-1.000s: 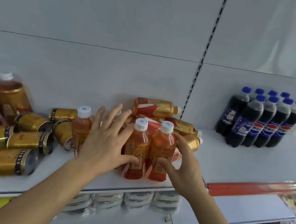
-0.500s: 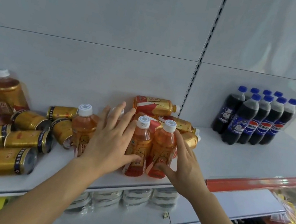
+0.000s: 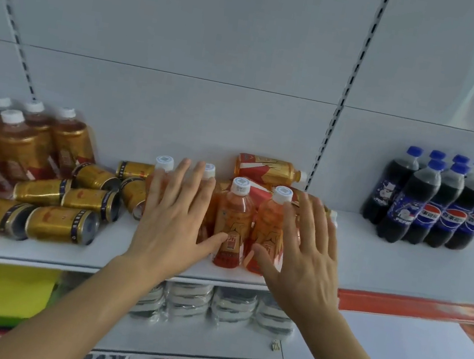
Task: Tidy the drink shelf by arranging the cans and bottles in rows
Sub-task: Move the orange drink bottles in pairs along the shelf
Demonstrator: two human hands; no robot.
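Both open hands [image 3: 174,225] [image 3: 308,259] flank upright orange bottles [image 3: 233,222].

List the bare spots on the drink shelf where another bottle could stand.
Widest free patch: white shelf between the upright orange bottles and the dark cola bottles with blue caps. A thin strip runs along the front edge below the toppled gold cans. Crowded: the left, with cans and amber bottles, and behind both open hands, where bottles lie stacked.

shelf [image 3: 371,262]: cans [image 3: 62,214] left | upright small bottles [image 3: 233,225] centre | cola bottles [image 3: 442,205] right, by back wall
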